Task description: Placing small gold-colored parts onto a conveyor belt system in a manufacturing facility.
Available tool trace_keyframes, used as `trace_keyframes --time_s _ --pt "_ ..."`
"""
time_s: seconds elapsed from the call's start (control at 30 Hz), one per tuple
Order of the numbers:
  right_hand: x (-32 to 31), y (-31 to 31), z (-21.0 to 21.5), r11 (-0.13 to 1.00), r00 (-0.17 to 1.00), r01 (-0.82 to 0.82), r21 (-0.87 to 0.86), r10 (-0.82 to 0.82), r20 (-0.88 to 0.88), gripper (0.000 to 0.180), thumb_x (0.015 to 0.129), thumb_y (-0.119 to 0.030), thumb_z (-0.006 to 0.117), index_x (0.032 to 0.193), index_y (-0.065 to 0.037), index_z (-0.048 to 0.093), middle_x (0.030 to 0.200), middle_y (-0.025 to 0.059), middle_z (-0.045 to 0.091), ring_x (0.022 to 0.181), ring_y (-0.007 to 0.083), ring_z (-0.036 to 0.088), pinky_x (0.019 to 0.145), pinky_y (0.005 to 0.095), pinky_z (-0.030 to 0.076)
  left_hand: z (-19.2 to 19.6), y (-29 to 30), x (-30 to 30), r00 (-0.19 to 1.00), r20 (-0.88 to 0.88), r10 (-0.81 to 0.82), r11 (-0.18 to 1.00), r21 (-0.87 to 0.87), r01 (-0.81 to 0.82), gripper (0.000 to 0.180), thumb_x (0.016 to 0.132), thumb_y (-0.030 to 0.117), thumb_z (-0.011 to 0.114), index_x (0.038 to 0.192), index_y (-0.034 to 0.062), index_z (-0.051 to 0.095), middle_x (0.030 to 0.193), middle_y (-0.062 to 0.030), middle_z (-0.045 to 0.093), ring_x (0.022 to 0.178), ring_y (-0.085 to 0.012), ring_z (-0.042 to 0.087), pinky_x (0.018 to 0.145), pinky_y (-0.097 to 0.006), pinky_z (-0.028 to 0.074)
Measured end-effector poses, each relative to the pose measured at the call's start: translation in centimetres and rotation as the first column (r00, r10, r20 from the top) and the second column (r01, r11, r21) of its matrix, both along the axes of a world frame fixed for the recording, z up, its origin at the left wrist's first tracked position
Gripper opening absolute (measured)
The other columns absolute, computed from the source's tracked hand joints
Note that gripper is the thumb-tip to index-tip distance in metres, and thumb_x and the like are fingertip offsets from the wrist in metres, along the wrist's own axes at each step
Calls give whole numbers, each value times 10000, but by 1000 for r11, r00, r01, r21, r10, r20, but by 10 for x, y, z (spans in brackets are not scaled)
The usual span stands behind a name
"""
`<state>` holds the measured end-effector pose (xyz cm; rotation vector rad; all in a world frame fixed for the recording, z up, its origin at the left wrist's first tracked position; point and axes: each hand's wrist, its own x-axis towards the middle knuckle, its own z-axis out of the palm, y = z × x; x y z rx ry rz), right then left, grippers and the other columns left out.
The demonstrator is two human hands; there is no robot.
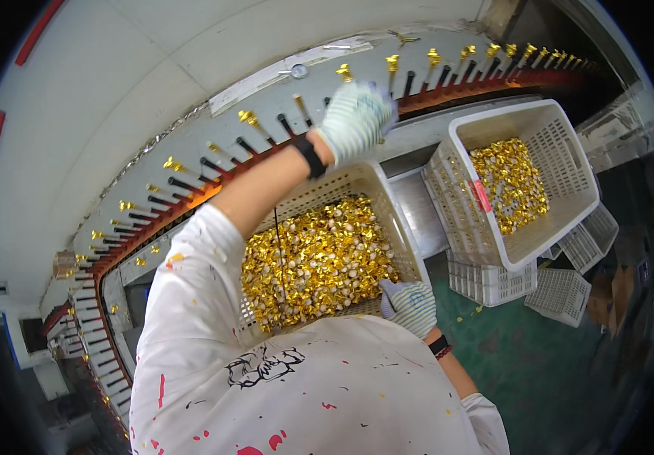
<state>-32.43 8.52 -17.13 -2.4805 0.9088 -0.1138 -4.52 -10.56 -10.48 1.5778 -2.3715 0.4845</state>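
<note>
My left hand (359, 117), in a striped knit glove, is stretched out over the far edge of the near basket to the row of upright pegs. Its fingers are curled; what they close on is hidden. A shiny gold fitting (344, 73) on a peg shows just beyond it. My right hand (412, 307), gloved alike, is at the near right corner of the white perforated basket (399, 220). Its fingers look bent together, and I cannot make out anything in them. Many small gold cap-like pieces (319, 258), some showing pale round faces, fill the basket's bottom.
A curved line of dark pegs (281, 123), many topped with gold pieces, runs along an orange-lit slot. On the right stands a second white basket (456, 189) with more gold pieces (510, 186). Smaller white crates (558, 296) and a cardboard box (608, 299) are on the green floor (494, 356).
</note>
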Motion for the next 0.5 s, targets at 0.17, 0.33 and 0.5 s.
trace_keyframes --time_s 0.17,0.33,0.5 --pt "5 3 -8 1000 1000 5 2 -5 -6 305 827 -236 565 1076 -68 623 799 110 666 709 281 628 688 422 452 -3 -99 48 976 52 212 960 174 -218 313 907 319 502 985 53 648 902 -189 678 845 -363 652 735 -476 509" --pt "0 4 -10 997 994 13 -78 -4 107 283 821 -208 561 1058 -73 632 721 126 628 652 291 613 633 442 462 -15 -61 38 975 157 160 981 88 -175 172 880 213 518 849 89 634 716 -147 670 690 -320 667 566 -461 497" --pt "-1 5 -14 1000 999 19 -11 -19 32 94 779 -170 572 818 -85 572 604 104 582 576 294 592 614 441 442 -15 66 5 998 50 -43 975 222 31 194 873 282 557 895 127 671 696 -121 661 618 -296 653 534 -435 495"
